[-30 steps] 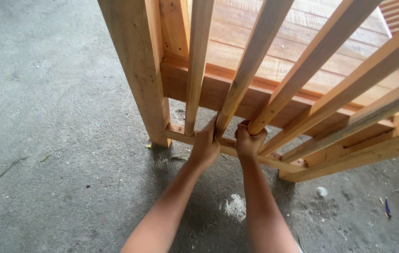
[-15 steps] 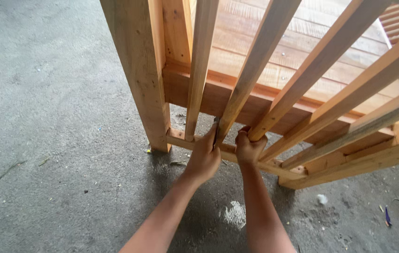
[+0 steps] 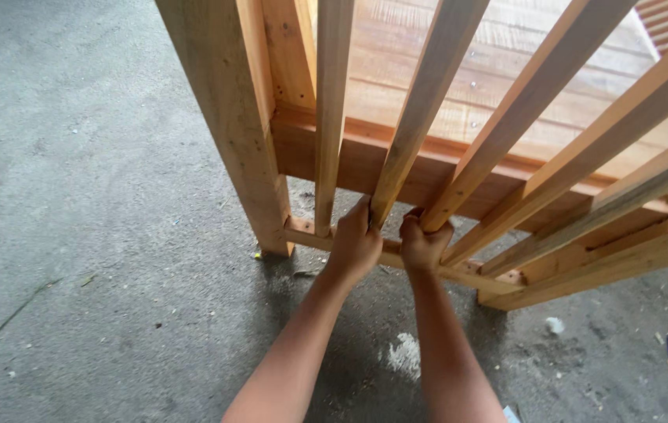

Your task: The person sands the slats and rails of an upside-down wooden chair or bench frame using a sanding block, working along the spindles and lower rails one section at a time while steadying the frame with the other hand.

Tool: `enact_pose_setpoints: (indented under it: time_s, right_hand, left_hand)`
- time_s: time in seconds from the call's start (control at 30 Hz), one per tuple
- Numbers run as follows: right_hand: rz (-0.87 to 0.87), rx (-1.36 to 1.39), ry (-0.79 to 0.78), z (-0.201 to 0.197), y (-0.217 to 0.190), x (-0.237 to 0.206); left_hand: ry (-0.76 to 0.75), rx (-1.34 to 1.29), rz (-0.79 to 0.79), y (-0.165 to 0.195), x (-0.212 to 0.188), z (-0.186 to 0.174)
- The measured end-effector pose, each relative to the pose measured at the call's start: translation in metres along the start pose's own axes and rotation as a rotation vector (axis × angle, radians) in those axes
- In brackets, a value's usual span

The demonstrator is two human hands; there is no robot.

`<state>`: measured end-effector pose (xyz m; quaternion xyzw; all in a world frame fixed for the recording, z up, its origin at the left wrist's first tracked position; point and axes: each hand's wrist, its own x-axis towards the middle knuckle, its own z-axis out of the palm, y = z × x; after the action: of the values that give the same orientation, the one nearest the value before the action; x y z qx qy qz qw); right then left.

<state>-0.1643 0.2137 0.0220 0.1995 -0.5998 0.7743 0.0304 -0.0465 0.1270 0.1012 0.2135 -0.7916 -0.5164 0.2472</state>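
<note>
Left hand [image 3: 355, 244] closed around the foot of one slanted slat [image 3: 416, 117], right hand [image 3: 421, 244] closed around the next slat [image 3: 534, 110], fingers wrapped tight just above the bottom rail [image 3: 471, 276]. Probably gripped so low to steady the slat ends against the rail. Wooden frame standing on the concrete floor [image 3: 91, 235], beside the thick corner post [image 3: 228, 125].
</note>
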Motion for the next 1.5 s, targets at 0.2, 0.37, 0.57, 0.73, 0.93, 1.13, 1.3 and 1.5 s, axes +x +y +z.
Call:
enact_pose_setpoints:
  time_s: [0.2, 0.37, 0.57, 0.73, 0.93, 1.13, 1.3, 1.5]
  right_hand:
    - [-0.010, -0.049, 0.000, -0.003, 0.000, -0.002]
    - [0.050, 0.002, -0.005, -0.003, -0.001, 0.001]
    - [0.021, -0.042, -0.005, -0.002, -0.002, 0.005]
    - [0.007, -0.102, 0.000, -0.003, 0.001, 0.000]
    - [0.029, -0.081, -0.012, -0.002, 0.007, 0.004]
    - [0.067, -0.098, 0.018, 0.000, 0.011, 0.004]
    - [0.108, -0.033, -0.008, 0.001, 0.008, 0.007]
    - [0.133, -0.112, -0.020, -0.002, 0.004, 0.007]
  left_hand:
    - [0.070, 0.060, 0.224, -0.006, -0.010, -0.002]
    - [-0.013, -0.018, 0.138, -0.018, -0.002, -0.001]
    - [-0.096, -0.001, -0.069, -0.012, -0.019, 0.001]
    - [-0.003, 0.057, 0.106, -0.016, -0.023, 0.002]
    - [-0.022, 0.078, 0.042, -0.024, -0.018, 0.008]
    - [-0.061, 0.076, -0.173, -0.034, -0.018, 0.011]
    - [0.051, 0.143, 0.119, -0.047, -0.006, 0.015]
    - [-0.046, -0.173, -0.027, -0.035, -0.005, 0.007]
